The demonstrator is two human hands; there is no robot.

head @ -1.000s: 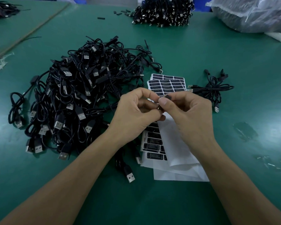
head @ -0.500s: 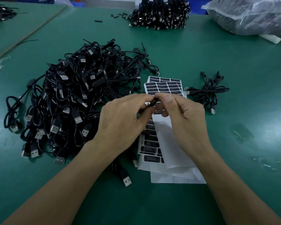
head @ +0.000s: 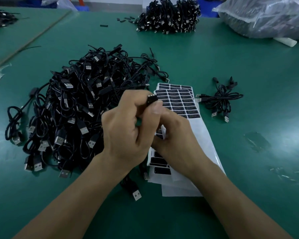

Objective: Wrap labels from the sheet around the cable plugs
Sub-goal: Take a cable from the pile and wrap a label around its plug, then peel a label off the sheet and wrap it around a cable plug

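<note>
— Head view: what are the hands doing?
— They meet above the label sheet (head: 179, 100). The left hand (head: 126, 130) has its fingers curled round a small black plug (head: 152, 99). The right hand (head: 174, 135) pinches the same plug from the other side, thumb pressed against it. The plug's tip pokes up above the knuckles.
— Is a label on it?
— Too blurred to tell.
— And the sheet?
— It lies flat on the green table (head: 248, 66). Rows of black labels fill its far end, with bare white backing nearer the person, partly under the right hand.
— Other cables?
— A big tangled cable pile (head: 79, 109) lies just left of the sheet and a small bundle (head: 221, 99) near its right. A far heap (head: 169, 16) sits beside a plastic bag (head: 266, 16).
</note>
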